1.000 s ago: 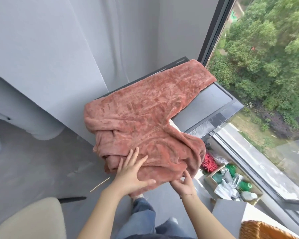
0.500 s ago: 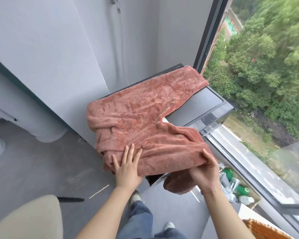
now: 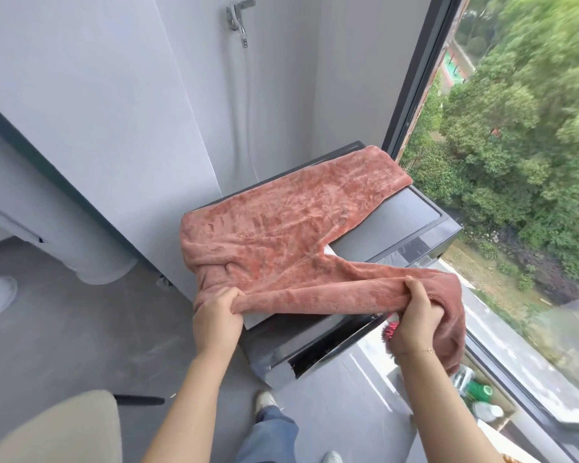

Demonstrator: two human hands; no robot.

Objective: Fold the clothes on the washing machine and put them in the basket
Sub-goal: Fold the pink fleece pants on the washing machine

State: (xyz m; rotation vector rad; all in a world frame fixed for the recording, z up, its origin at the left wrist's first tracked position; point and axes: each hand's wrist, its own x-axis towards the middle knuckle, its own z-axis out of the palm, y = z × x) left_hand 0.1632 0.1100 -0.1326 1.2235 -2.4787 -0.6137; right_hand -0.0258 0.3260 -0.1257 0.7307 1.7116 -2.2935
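1. A pair of fuzzy pink trousers (image 3: 281, 235) is spread over the top of the dark washing machine (image 3: 411, 218), the waist end bunched at the near left corner.
2. One leg is laid flat and runs toward the far right corner of the lid, up against the window frame (image 3: 418, 71).
3. The other leg is stretched along the near edge of the machine, lifted slightly between the two hands.
4. The left hand (image 3: 216, 317) is seen at the waist end; its fingers are curled tight and a fold of the fabric is gripped in them.
5. The right hand (image 3: 413, 320) is closed round the near leg further along, fingers wrapped over the top of the cloth, thumb side hidden.
6. Past the right hand, the leg's end is left hanging down over the right side of the machine, beside the wrist.
7. A thin bracelet (image 3: 425, 350) is seen on the right wrist.
8. A wall tap (image 3: 238, 15) with a hose is mounted above the machine.
9. Green-capped bottles (image 3: 475, 389) are glimpsed on the floor by the window, below the hanging cloth.
10. A beige chair back (image 3: 51, 429) is caught at the lower left.
11. The basket cannot be made out clearly; only a sliver of wicker is shown at the bottom right edge.
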